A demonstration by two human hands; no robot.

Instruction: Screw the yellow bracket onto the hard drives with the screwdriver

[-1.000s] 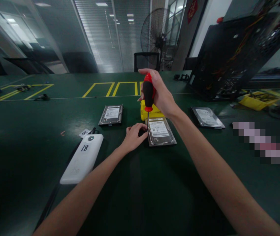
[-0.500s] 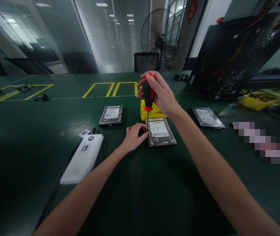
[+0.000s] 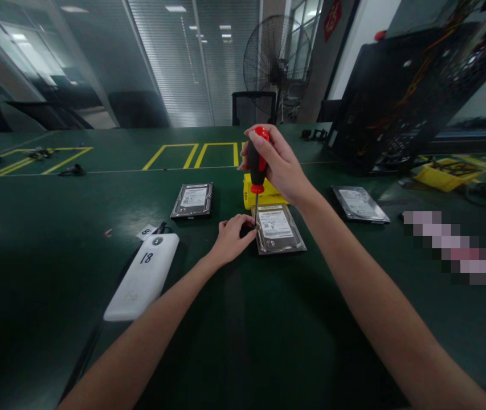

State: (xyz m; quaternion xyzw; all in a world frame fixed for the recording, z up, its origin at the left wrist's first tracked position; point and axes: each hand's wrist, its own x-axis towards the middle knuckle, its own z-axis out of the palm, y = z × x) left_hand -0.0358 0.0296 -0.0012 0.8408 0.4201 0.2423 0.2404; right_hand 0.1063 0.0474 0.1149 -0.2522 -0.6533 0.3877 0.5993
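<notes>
My right hand is wrapped round the red and black handle of a screwdriver, which stands nearly upright. Its shaft runs down to the left edge of a hard drive lying label up on the table. Close around the screwdriver's tip, the thumb and fingers of my left hand are pinched together at that same edge. Whatever sits between those fingertips is too small and hidden to make out. Directly behind the hard drive is a yellow container, partly covered by my right hand and the screwdriver.
A second hard drive lies to the left, a third to the right. Nearer on the left is a white device marked 18 with a dark cable. A black computer case and a yellow tray stand at the right.
The screwdriver handle has turned slightly, and my right fingers have shifted a little around it. My left hand and the hard drive stay in place.
</notes>
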